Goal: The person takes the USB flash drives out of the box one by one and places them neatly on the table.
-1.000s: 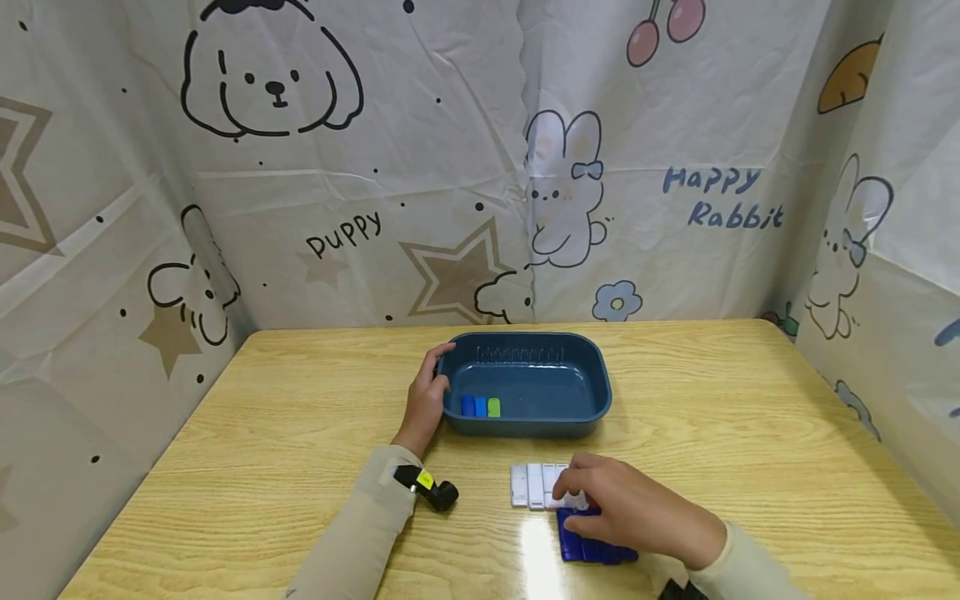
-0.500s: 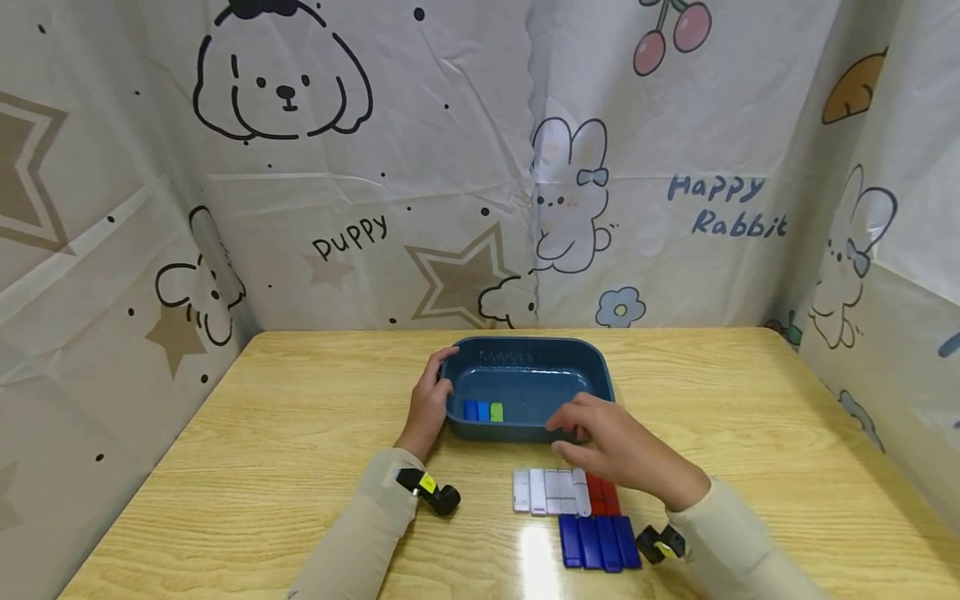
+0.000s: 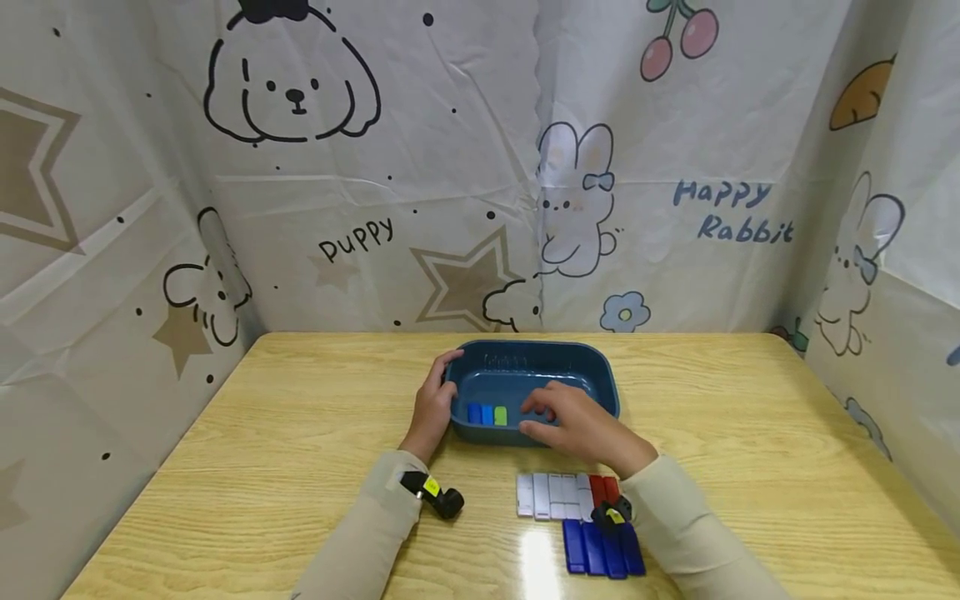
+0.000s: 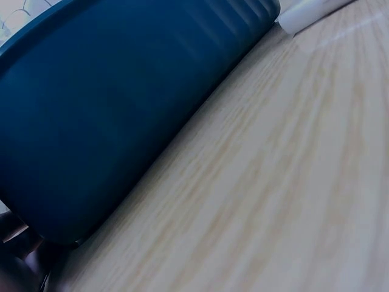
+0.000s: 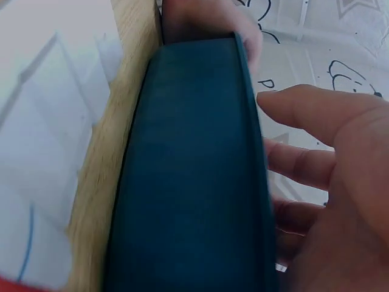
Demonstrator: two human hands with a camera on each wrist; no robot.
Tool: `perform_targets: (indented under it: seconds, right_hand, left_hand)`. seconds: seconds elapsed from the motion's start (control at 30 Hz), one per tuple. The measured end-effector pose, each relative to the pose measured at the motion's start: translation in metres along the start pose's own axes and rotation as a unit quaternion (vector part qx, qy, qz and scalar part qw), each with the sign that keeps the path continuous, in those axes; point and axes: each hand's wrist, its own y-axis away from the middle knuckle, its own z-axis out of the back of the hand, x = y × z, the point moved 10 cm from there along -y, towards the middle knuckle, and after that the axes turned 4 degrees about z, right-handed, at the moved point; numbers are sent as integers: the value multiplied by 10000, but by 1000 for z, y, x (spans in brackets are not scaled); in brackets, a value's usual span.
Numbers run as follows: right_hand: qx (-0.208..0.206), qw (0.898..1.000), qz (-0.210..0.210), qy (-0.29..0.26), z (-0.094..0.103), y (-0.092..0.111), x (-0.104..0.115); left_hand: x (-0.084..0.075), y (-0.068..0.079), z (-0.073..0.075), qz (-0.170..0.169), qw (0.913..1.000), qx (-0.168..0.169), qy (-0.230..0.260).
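My left hand (image 3: 432, 410) holds the left end of a dark blue plastic bin (image 3: 480, 435), thumb over the rim. Three small blocks sit in its near left corner: a dark blue block (image 3: 474, 413), a lighter blue block (image 3: 487, 414) and a green block (image 3: 501, 415). Over the bin's near right part reaches my right hand (image 3: 573, 421), fingers bent and thumb apart from them. In the right wrist view the bin's wall (image 5: 194, 164) partly covers the fingertips, and nothing shows between thumb (image 5: 298, 109) and fingers.
In front of the bin lie a row of white pieces (image 3: 555, 497), red pieces (image 3: 597, 490) and dark blue pieces (image 3: 595, 548), side by side on the wooden table (image 3: 300, 467). A printed curtain (image 3: 360, 283) closes off the back and sides.
My right hand has moved from the white, red and blue pieces forward and left, over the bin. The left hand stays on the bin's left end.
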Motion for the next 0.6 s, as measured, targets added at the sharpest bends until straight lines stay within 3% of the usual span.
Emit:
perform_targets:
  seconds: [0.3,0.6]
  right_hand:
    - [251,9992,-122,-270,-17,-23,-3]
    - [346,9993,-63,-144,-31,-39,-5]
  left_hand:
    - [2,-1,-1,16,10000,8,1]
    - [2,-1,-1,66,9999,37,-92]
